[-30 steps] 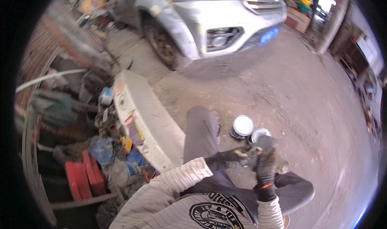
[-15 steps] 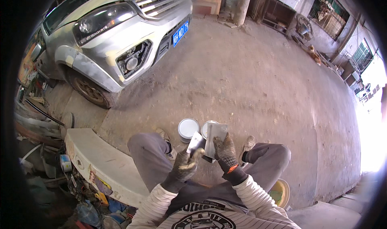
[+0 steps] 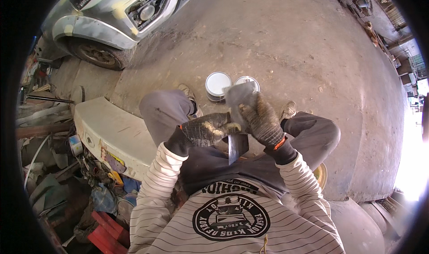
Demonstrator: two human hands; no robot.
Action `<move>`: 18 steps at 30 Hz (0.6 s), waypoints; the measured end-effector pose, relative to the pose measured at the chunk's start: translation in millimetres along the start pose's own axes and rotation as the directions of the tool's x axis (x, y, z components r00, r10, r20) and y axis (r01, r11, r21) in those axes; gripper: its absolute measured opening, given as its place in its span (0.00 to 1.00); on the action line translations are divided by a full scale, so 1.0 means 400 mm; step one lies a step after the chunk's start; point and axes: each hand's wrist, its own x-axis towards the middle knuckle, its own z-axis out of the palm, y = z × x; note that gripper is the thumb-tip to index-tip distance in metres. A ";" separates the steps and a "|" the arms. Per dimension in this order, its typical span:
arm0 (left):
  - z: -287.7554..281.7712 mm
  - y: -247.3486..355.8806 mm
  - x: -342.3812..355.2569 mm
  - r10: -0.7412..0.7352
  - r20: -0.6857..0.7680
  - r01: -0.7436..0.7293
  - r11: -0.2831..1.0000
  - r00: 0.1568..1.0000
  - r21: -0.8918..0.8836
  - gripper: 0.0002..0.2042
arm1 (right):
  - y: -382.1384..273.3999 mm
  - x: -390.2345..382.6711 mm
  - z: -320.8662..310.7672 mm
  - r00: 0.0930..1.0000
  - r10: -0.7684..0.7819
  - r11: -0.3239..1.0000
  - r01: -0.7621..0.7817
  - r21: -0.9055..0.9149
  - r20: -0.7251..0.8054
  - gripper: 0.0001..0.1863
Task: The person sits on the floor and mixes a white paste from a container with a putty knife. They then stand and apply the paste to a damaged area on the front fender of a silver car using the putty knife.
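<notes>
My left hand (image 3: 208, 129), in a worn dark knit glove, grips a dark metal scraper blade (image 3: 237, 150), which hangs down below its fingers. My right hand (image 3: 261, 120), also gloved, holds a wider grey scraper plate (image 3: 234, 96) raised at an angle, its thumb on the face. The two tools cross close together above my lap, and the fingers partly hide where they meet. Just beyond them on the floor stand two round cans with pale lids: the left one (image 3: 218, 82) in full view, the right one (image 3: 248, 79) partly behind the plate.
A silver car (image 3: 103, 28) with patched paint stands front left. A white bumper (image 3: 107, 133) lies by my left leg, beside piled scrap (image 3: 58, 173) and red parts (image 3: 109, 236). The concrete floor (image 3: 313, 66) spreads ahead and right. A yellow bucket (image 3: 321, 175) is behind my right knee.
My view has tilted down. My left hand has turned sideways, its blade swinging from pointing up to hanging down. The plate in my right hand now leans over my left hand's fingers.
</notes>
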 end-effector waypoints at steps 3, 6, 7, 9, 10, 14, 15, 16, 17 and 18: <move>-0.002 -0.014 -0.027 0.085 0.035 -0.092 0.896 0.996 0.433 0.21 | -0.040 0.022 -0.010 0.879 0.474 0.659 -0.321 0.680 -0.044 0.18; 0.039 -0.008 -0.045 -0.409 -0.020 0.341 0.788 0.912 -0.513 0.23 | -0.042 0.039 0.008 0.794 0.603 0.500 -0.297 0.813 -0.081 0.11; 0.049 -0.012 -0.045 -0.248 -0.118 0.219 0.952 0.962 -0.213 0.22 | -0.036 0.037 0.011 0.809 0.587 0.431 -0.268 0.862 -0.042 0.10; 0.071 -0.013 -0.041 -0.146 -0.284 0.186 0.975 0.948 0.121 0.22 | -0.010 0.035 0.041 0.927 0.302 0.849 -0.156 0.504 -0.222 0.14; 0.088 -0.009 -0.032 -0.211 -0.355 0.263 0.959 0.911 0.105 0.23 | 0.003 0.032 0.050 0.975 0.144 0.978 -0.114 0.175 -0.170 0.16; 0.100 -0.001 0.001 -0.221 -0.435 0.375 0.875 0.873 0.308 0.22 | 0.012 0.016 0.045 0.983 0.183 0.975 -0.179 -0.129 0.015 0.23; 0.096 0.002 0.007 -0.233 -0.440 0.404 0.846 0.867 0.349 0.22 | -0.002 0.011 0.037 0.981 0.195 0.972 -0.195 -0.132 -0.015 0.25; 0.089 0.001 0.016 -0.193 -0.491 0.395 0.850 0.849 0.349 0.20 | -0.022 0.003 0.030 0.978 0.209 0.951 -0.197 -0.239 0.026 0.30; 0.086 0.004 0.022 -0.369 -0.514 0.465 0.883 0.774 0.065 0.20 | -0.044 -0.007 0.027 0.983 0.177 0.933 -0.151 -0.325 0.050 0.36; 0.087 0.008 0.028 -0.551 -0.482 0.500 0.831 0.681 -0.244 0.20 | -0.066 -0.022 0.028 0.986 0.150 0.907 -0.107 -0.408 0.075 0.42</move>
